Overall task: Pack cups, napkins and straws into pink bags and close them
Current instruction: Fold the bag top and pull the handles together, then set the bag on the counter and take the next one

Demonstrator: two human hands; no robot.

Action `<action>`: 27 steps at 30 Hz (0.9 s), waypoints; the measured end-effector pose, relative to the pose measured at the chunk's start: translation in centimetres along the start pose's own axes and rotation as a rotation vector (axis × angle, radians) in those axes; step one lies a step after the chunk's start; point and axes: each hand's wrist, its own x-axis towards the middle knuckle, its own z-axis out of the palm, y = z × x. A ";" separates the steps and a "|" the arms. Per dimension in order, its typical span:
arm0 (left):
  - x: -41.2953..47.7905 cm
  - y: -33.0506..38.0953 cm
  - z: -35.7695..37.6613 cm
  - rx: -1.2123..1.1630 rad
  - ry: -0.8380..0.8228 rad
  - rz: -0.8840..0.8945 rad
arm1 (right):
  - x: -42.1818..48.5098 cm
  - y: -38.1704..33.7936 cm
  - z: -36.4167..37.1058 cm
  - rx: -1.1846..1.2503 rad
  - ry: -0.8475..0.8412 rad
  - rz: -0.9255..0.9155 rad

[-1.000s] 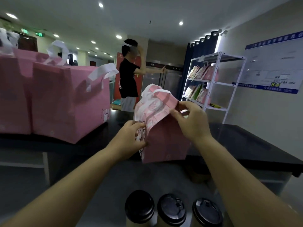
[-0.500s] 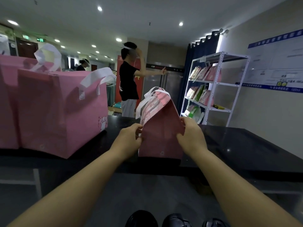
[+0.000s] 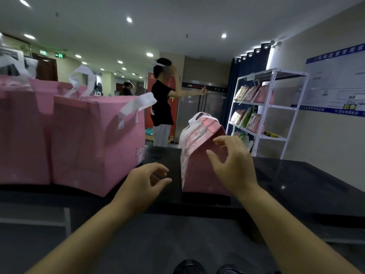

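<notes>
Two grips up front, neither clamped on anything. Left grip (image 3: 146, 180) loosely curled and empty, just left of the small pink bag (image 3: 195, 171). Right grip (image 3: 233, 165) spread apart before that bag's near side; touching or not, cannot tell. Stands upright on the black table (image 3: 296, 184), top folded together. Large pink bags (image 3: 94, 139) beyond the left grip.

Big room w/ small round ceiling lights (image 3: 129, 19). White shelf rack (image 3: 280, 74) by R wall, dark blue curtain (image 3: 235, 86) behind. Black table (image 3: 300, 186) up front. Person in black shirt (image 3: 162, 103) far back.
</notes>
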 end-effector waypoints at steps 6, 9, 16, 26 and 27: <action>-2.8 -2.9 -8.4 0.067 0.076 -0.031 | 0.5 -8.2 3.1 0.151 -0.209 -0.187; -2.5 -4.9 -12.8 0.142 0.119 -0.014 | 1.8 -11.5 5.4 0.129 -0.318 -0.162; 0.1 -8.4 -20.5 0.280 0.180 0.092 | 7.5 -17.8 10.0 0.086 -0.342 -0.045; 5.2 -11.2 -22.5 0.261 0.160 -0.029 | 10.4 -20.6 13.5 -0.033 -0.424 0.104; 5.5 -11.5 -22.5 0.249 0.171 -0.041 | 10.2 -20.5 13.5 -0.036 -0.403 0.109</action>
